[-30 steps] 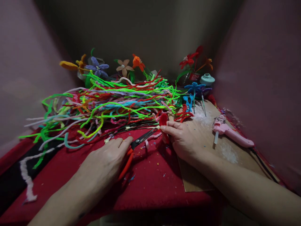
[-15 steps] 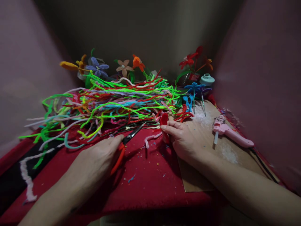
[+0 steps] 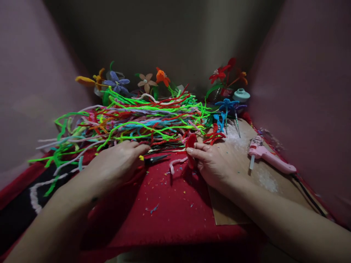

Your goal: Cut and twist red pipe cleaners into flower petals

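Note:
Between the thumb and fingers of my right hand [image 3: 211, 160] is a red fuzzy petal-like piece [image 3: 191, 141], held upright. My left hand [image 3: 120, 157] is at the front edge of a heap of colourful pipe cleaners [image 3: 153, 120], back of the hand up. Dark scissors [image 3: 156, 159] point right just beside its fingers, and their handles are mostly hidden under the hand. Whether the fingers still grip them cannot be made out. A short pink pipe cleaner [image 3: 177, 160] lies between the two hands on the red cloth [image 3: 170, 204].
At the right, a pink glue gun [image 3: 263, 153] rests on a brown board [image 3: 229, 204], its cord running to the front right. Fuzzy flowers, among them a purple one [image 3: 116, 82] and a red one [image 3: 218, 73], stand behind the heap. A light-blue container [image 3: 241, 95] sits back right.
My left hand has moved up and slightly toward the heap, and the scissors have dropped lower and turned flatter. My right hand keeps hold of the red piece. The view has shifted slightly.

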Demonstrator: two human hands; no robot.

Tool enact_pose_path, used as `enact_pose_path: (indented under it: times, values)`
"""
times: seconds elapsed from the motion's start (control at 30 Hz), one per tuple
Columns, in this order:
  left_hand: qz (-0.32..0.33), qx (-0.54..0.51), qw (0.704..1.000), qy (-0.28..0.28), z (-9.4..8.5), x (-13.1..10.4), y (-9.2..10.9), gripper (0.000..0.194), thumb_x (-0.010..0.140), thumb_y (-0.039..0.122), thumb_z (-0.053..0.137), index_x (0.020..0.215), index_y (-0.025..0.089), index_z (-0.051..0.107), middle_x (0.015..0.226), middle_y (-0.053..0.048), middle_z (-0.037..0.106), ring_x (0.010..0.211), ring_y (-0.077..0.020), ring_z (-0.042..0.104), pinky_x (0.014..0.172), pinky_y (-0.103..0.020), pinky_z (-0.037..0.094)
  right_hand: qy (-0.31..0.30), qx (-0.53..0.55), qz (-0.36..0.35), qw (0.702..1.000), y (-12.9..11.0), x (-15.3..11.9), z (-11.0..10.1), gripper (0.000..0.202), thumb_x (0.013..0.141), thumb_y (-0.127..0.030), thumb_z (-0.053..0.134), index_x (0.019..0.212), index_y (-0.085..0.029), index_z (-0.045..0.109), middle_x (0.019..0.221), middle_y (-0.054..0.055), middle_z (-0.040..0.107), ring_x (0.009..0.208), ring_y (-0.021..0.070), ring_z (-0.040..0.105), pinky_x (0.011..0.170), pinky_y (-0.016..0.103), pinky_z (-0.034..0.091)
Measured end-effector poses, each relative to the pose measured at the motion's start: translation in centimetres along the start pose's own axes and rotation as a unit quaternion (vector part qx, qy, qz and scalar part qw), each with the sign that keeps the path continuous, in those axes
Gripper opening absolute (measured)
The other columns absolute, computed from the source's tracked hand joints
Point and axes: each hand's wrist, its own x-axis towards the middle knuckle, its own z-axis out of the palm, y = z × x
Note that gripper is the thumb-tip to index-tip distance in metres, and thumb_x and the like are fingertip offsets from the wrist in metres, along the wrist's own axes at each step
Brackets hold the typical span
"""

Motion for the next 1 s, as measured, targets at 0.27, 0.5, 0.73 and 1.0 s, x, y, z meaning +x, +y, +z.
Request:
enact_pose_path:
  times: [0.27, 0.5, 0.73, 1.0]
  values:
    - [-0.138, -0.492, 0.857, -0.073, 0.2, 3.7, 6.8, 0.032, 0.067, 0.033, 0.068, 0.091, 0.016, 0.057, 0.074, 0.001, 0.062, 0.066, -0.0135, 0.059, 0.061, -0.025, 0.047, -0.019, 0.040, -0.004, 0.999, 0.0, 0.0, 0.0, 0.014, 0.064, -0.021, 0.070, 0.071, -0.016, 0.059, 0.055, -0.004, 0.056, 0.046, 0.0095, 0.048, 0.049, 0.024, 0.038]
    - [-0.212, -0.624, 0.744, -0.111, 3.2, 4.0, 7.1, 0.026, 0.063, 0.022, 0.071, 0.083, 0.016, 0.055, 0.059, 0.001, 0.061, 0.048, -0.0107, 0.056, 0.041, -0.018, 0.038, -0.006, -0.002, 0.005, 1.000, -0.1, 0.3, -0.2, 0.010, 0.066, -0.023, 0.066, 0.065, -0.016, 0.058, 0.052, -0.002, 0.057, 0.044, 0.0101, 0.047, 0.046, 0.024, 0.032]
    - [-0.214, -0.620, 0.747, -0.108, 3.5, 3.7, 7.0, 0.010, 0.070, 0.021, 0.063, 0.071, 0.016, 0.054, 0.046, 0.004, 0.056, 0.034, -0.0063, 0.046, 0.035, -0.015, 0.033, 0.021, -0.052, -0.019, 0.998, -0.6, 0.4, -0.3, 0.024, 0.072, -0.035, 0.062, 0.058, -0.017, 0.055, 0.053, -0.002, 0.053, 0.046, 0.0085, 0.041, 0.046, 0.024, 0.028]
    - [-0.221, -0.596, 0.767, -0.091, 4.2, 3.6, 7.0, 0.020, 0.073, 0.032, 0.063, 0.064, 0.016, 0.054, 0.042, 0.005, 0.053, 0.033, -0.0048, 0.042, 0.034, -0.014, 0.029, 0.017, -0.140, -0.014, 0.990, -1.2, -0.1, 0.2, 0.025, 0.074, -0.039, 0.061, 0.062, -0.017, 0.063, 0.052, -0.002, 0.053, 0.045, 0.0090, 0.043, 0.046, 0.024, 0.030]
